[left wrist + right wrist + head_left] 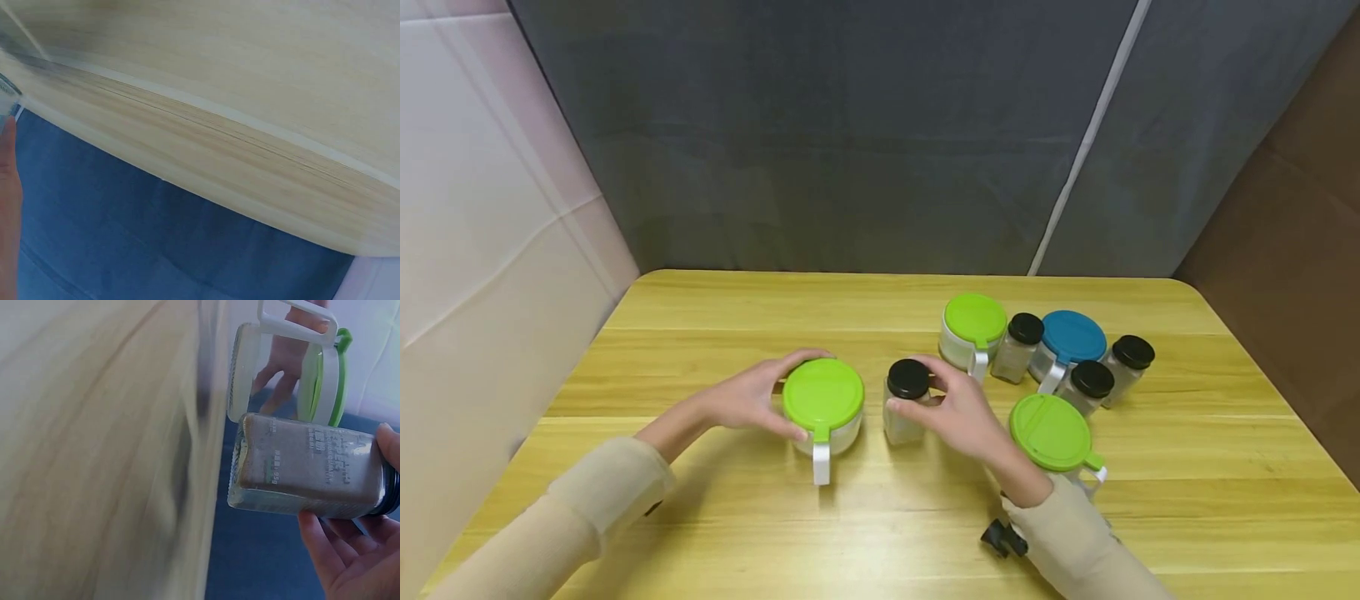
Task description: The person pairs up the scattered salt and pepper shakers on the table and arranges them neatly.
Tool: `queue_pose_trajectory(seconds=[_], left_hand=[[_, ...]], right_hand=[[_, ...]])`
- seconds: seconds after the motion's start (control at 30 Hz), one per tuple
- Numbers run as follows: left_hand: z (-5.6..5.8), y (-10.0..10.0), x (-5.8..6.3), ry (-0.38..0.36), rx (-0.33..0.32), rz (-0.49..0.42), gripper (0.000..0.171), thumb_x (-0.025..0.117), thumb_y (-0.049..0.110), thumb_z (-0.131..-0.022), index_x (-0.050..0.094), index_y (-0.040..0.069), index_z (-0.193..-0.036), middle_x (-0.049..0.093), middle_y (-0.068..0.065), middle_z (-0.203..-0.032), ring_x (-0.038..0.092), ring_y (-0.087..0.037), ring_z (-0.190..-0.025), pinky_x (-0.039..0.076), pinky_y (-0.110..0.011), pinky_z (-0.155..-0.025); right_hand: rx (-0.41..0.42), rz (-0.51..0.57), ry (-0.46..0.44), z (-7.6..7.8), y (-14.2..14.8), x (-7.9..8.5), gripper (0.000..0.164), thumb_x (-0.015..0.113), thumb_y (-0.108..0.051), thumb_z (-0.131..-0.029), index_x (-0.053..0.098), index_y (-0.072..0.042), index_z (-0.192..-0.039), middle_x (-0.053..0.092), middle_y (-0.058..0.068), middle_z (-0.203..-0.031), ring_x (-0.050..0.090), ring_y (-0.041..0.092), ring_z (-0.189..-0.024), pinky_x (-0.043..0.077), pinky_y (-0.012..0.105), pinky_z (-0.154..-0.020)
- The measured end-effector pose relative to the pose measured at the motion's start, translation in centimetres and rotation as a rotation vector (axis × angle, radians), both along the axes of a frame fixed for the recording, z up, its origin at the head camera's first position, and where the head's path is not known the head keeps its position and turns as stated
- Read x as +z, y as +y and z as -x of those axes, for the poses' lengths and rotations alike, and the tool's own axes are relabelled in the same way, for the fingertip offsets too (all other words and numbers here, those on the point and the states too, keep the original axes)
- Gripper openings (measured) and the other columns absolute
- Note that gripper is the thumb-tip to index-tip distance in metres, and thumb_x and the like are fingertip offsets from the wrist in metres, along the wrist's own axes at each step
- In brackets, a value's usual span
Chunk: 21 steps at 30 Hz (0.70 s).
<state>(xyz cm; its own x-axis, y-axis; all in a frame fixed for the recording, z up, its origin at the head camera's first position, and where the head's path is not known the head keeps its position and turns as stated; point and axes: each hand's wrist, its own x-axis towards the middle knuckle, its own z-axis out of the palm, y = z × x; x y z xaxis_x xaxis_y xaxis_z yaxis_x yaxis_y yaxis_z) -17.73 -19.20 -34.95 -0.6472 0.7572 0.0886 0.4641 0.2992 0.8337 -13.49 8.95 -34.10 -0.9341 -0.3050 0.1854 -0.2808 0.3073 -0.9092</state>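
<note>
My left hand (pixel 747 398) grips a clear jar with a green lid (pixel 823 393), thumb in front and fingers behind. The jar's white handle points toward me. Close to its right, my right hand (pixel 958 412) holds a square glass spice bottle (pixel 904 421) with a black cap between thumb and fingers. In the right wrist view, brownish powder fills much of the spice bottle (pixel 306 465), and the green-lidded jar is just beyond it. Only a finger edge of the left hand (pixel 9 206) shows in the left wrist view.
At the right stand two more green-lidded jars (pixel 974 319) (pixel 1051 433), a blue-lidded jar (pixel 1073 337) and black-capped bottles (pixel 1017 354) (pixel 1090 383) (pixel 1129 358). A small black object (pixel 1003 538) is beside the right sleeve. A dark curtain (pixel 835 142) hangs behind the wooden table (pixel 715 533).
</note>
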Motion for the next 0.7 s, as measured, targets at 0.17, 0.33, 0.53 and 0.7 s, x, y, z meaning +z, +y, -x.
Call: queue_pose_trajectory(seconds=[0.17,0.33,0.53,0.7], left_hand=[[0.6,-0.4,-0.3,-0.029,0.022,0.012,0.083,0.079,0.020,-0.066,0.030,0.012,-0.133,0.048,-0.001,-0.119,0.045,-0.019,-0.108,0.038,-0.042,-0.087],[1.1,-0.6,-0.6,-0.047,0.054,0.025,0.085,0.079,0.020,-0.066,0.029,0.010,-0.134,0.046,-0.002,-0.121,0.043,-0.020,-0.110,0.037,-0.044,-0.088],[1.7,-0.8,-0.9,-0.039,0.087,0.047,0.087,0.078,0.022,-0.066,0.028,0.007,-0.135,0.044,-0.003,-0.123,0.042,-0.021,-0.111,0.036,-0.046,-0.089],[2.0,-0.9,-1.2,-0.036,0.088,0.050,0.087,0.078,0.022,-0.066,0.027,0.007,-0.134,0.045,-0.003,-0.122,0.043,-0.022,-0.110,0.037,-0.046,-0.088]], right_hand=[[-0.002,0.012,-0.015,-0.1,-0.9,1.5,0.041,0.071,-0.012,-0.075,0.055,-0.005,-0.112,0.058,0.006,-0.102,0.057,0.022,-0.089,0.048,0.031,-0.069],[0.005,0.013,-0.021,0.8,-1.4,0.9,0.041,0.070,-0.011,-0.075,0.054,-0.003,-0.113,0.057,0.006,-0.104,0.057,0.021,-0.089,0.048,0.028,-0.067],[0.015,-0.005,-0.002,3.0,-1.8,-1.9,0.045,0.073,-0.023,-0.073,0.056,-0.012,-0.113,0.057,0.001,-0.105,0.057,0.018,-0.091,0.047,0.030,-0.071],[0.033,-0.030,0.016,3.6,-2.2,-2.3,0.046,0.072,-0.028,-0.073,0.055,-0.016,-0.114,0.057,-0.004,-0.105,0.057,0.014,-0.091,0.046,0.030,-0.074]])
